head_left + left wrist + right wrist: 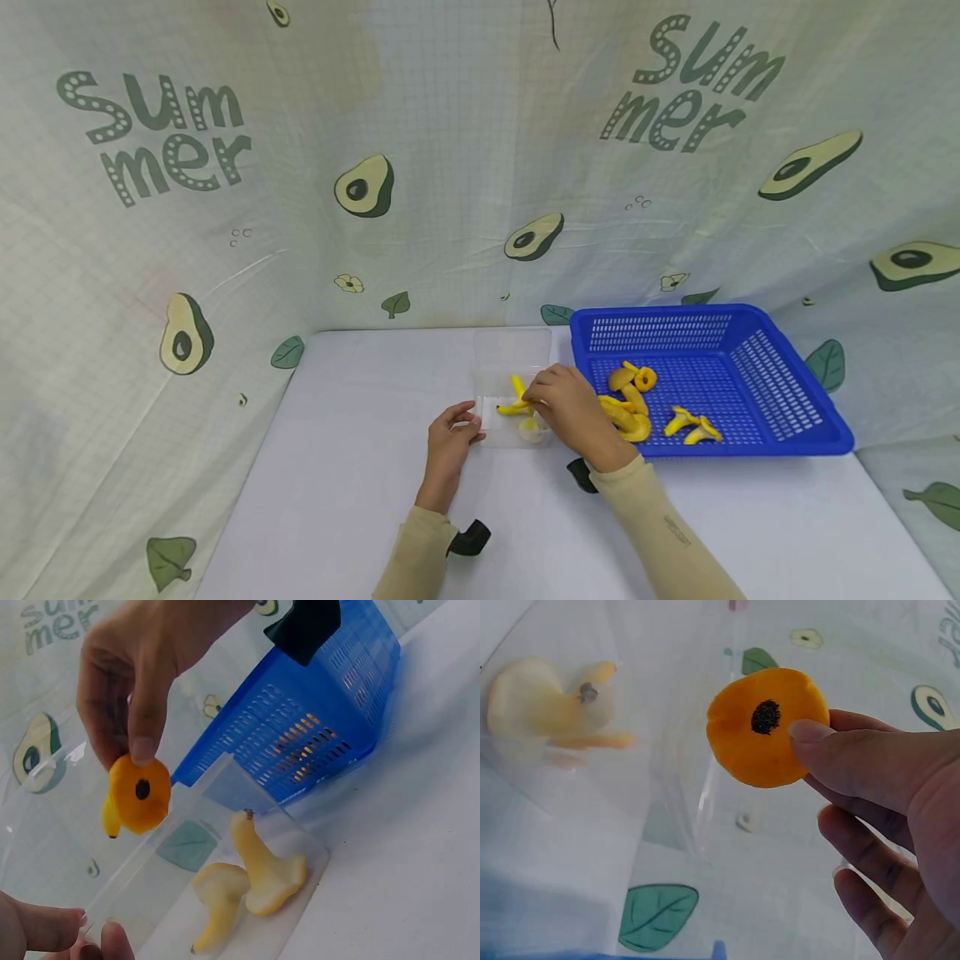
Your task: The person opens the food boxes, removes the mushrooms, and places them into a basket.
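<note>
Yellow mushroom (731,750) is pinched by right hand (573,408) over clear box (497,437), which is held at its left side by left hand (448,442); should be lowered gently beside the pale mushrooms (266,877) inside.

In the head view, a pale cloth (465,108) spans nine o'clock over twelve to three. Green lettering (182,161) reads "summer" at ten o'clock; a matching print (678,121) sits between one and two. A printed avocado (186,335) shows at nine, a green leaf (171,560) at eight. A white tabletop (543,546) spreads at six.
</note>
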A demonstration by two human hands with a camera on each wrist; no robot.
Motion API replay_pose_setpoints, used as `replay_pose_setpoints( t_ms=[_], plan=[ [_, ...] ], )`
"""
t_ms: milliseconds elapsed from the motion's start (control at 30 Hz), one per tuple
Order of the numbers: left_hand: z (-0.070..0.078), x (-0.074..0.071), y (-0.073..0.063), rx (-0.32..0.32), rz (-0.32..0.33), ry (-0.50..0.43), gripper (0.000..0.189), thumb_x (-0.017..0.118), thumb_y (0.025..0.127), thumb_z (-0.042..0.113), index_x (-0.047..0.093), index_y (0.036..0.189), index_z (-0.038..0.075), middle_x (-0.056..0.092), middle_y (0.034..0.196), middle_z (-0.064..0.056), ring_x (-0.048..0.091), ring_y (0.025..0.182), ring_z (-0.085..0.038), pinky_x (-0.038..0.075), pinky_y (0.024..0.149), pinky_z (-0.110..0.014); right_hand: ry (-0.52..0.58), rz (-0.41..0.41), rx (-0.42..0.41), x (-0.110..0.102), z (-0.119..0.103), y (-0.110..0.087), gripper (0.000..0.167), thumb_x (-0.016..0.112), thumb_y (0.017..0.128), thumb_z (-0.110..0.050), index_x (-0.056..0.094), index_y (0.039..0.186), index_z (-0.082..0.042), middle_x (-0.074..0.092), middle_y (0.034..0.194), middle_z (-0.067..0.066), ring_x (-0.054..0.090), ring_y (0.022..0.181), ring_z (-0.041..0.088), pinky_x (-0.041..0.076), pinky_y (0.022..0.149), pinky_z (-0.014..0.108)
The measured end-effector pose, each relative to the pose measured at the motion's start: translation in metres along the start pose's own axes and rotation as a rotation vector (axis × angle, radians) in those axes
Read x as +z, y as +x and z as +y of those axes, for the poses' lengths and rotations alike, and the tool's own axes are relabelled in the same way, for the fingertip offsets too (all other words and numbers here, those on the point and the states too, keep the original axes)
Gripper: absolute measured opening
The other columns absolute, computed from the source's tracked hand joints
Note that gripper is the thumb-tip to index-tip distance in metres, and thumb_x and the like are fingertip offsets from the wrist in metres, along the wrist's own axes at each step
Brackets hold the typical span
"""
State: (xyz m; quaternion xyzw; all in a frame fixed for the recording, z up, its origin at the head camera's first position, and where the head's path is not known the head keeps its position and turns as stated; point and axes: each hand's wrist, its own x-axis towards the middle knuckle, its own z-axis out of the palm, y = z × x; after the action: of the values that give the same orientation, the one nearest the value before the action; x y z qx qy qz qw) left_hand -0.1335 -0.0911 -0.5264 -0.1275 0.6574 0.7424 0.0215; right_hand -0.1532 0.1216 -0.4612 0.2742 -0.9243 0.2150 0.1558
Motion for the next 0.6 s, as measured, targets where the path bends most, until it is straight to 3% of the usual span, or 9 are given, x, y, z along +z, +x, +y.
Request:
replay_pose_setpoints(
  t_ms=[300, 600],
  plan=[
    [0.001, 0.0, 0.0, -0.014, 0.009, -0.014, 0.039, 0.066, 0.096, -0.011, 0.06, 0.134, -0.016, 0.057, 0.102, -0.01, 0.062, 0.08, -0.013, 0.063, 0.072, -0.022, -0.025, 0.178, -0.026, -0.029, 0.007, -0.022, 0.019, 0.093, 0.076, 0.0, 0.083, 0.089, -0.01, 0.076, 0.092, 0.001, 0.066, 0.095, 0.025, 0.057, 0.091, 0.047],
    [0.003, 0.0, -0.003, -0.029, 0.014, -0.012, 0.038, 0.067, 0.097, -0.01, 0.059, 0.134, -0.016, 0.058, 0.104, -0.011, 0.062, 0.081, -0.014, 0.063, 0.073, -0.022, -0.058, 0.271, -0.013, -0.051, 0.025, -0.042, 0.025, 0.094, 0.07, 0.004, 0.082, 0.089, -0.006, 0.075, 0.09, 0.005, 0.067, 0.091, 0.029, 0.059, 0.088, 0.053]
  ],
)
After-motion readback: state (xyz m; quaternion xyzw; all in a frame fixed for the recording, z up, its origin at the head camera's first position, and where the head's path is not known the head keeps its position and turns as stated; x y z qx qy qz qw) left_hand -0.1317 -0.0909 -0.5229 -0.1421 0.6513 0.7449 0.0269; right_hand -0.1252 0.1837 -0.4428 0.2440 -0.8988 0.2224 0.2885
